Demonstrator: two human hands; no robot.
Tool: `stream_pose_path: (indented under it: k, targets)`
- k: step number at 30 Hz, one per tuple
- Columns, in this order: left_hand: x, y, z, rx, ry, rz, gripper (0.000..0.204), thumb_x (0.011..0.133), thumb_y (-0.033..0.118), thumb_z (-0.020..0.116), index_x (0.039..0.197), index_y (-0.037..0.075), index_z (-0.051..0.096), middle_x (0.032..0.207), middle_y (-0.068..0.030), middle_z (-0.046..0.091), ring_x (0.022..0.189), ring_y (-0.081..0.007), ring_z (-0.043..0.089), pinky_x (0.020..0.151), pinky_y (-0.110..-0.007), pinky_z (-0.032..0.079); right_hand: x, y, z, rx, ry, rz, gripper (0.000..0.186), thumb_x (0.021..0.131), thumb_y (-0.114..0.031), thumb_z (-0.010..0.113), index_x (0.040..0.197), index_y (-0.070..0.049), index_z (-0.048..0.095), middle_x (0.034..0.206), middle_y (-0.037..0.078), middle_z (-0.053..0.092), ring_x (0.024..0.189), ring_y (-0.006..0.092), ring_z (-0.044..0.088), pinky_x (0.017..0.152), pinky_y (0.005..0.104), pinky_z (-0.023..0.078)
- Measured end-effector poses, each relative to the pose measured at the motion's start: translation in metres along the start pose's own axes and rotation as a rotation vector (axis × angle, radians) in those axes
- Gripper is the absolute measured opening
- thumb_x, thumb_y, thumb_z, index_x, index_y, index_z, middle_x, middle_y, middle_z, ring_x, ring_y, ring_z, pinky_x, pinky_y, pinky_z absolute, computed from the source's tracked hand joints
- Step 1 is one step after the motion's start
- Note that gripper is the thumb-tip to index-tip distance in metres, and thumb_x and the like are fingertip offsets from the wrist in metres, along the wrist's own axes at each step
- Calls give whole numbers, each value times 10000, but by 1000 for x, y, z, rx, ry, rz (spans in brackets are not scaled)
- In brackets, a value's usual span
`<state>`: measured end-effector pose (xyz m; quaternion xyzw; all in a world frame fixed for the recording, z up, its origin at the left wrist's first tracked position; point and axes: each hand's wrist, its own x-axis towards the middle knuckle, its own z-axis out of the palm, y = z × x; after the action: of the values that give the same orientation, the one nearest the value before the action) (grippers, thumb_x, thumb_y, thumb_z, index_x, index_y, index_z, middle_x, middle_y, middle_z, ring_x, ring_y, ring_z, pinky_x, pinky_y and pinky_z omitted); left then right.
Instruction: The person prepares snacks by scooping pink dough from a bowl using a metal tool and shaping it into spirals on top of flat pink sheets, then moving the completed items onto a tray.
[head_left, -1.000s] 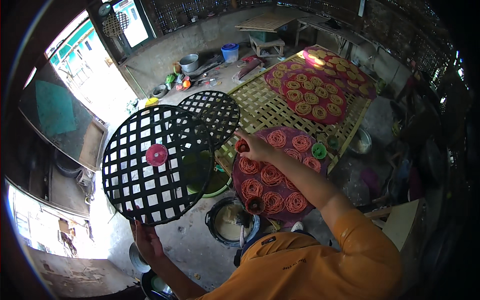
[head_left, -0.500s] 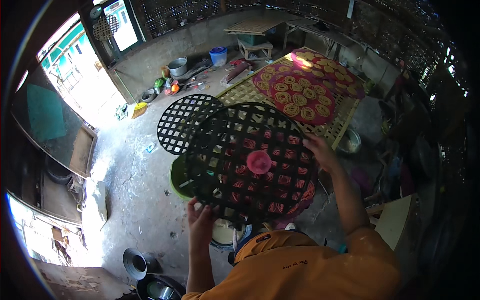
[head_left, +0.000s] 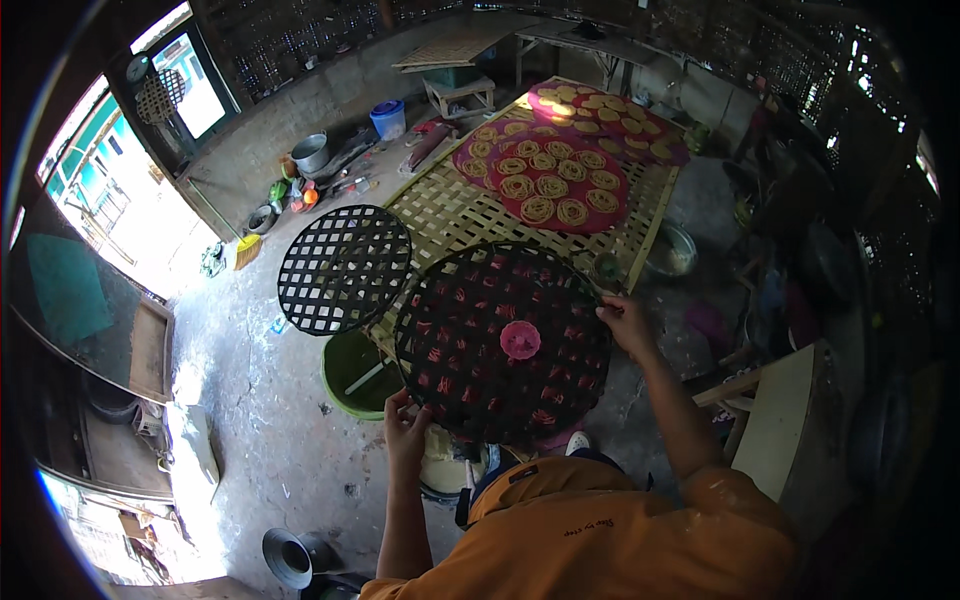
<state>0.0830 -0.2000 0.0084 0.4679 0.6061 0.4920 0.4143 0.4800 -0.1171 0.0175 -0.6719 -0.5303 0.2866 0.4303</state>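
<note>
My two hands grip opposite edges of a dark, round open-weave tray [head_left: 470, 385] in front of my body. The fingers of my left hand [head_left: 405, 422] close on its near-left rim. On its right rim, my right hand [head_left: 627, 326] is closed with the thumb over the edge. A small pink round piece [head_left: 520, 340] with a frilled edge shows at the tray's middle; whether it lies on top or below, I cannot tell. Reddish coiled strands [head_left: 470, 310] show through the weave. Left of it, a second round lattice tray [head_left: 345, 270] rests above a green tub [head_left: 345, 390].
Ahead lies a woven bamboo mat [head_left: 430, 215] with red round sheets [head_left: 575, 200] bearing pale yellow coils. A metal basin [head_left: 672, 250] stands at its right. A wooden piece of furniture [head_left: 785, 430] is near my right elbow. A broom [head_left: 247, 250] leans on the left wall.
The held tray has come down and levelled over the reddish coils, its gaps now looking darker. Both hands keep their hold on its rim. My view has shifted slightly to the right.
</note>
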Motion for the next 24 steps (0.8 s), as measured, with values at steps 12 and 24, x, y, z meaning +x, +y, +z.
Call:
stream_pose_path:
  k: [12, 24]
  targets:
    - [-2, 9, -6, -120, 1, -156, 522, 809, 92, 665, 1253, 43, 395, 978, -19, 491, 826, -114, 505, 768, -263, 436, -6, -7, 4, -120, 99, -108, 246, 776, -130, 678, 991, -22, 628, 766, 57, 594, 719, 155, 576, 669, 294, 463]
    - [85, 45, 7, 22, 283, 357, 149, 906, 147, 529, 907, -2, 525, 929, -58, 532, 838, -158, 500, 782, -287, 421, -93, 48, -75, 99, 393, 79, 143, 837, -183, 635, 862, -43, 651, 756, 45, 632, 693, 114, 583, 635, 275, 461]
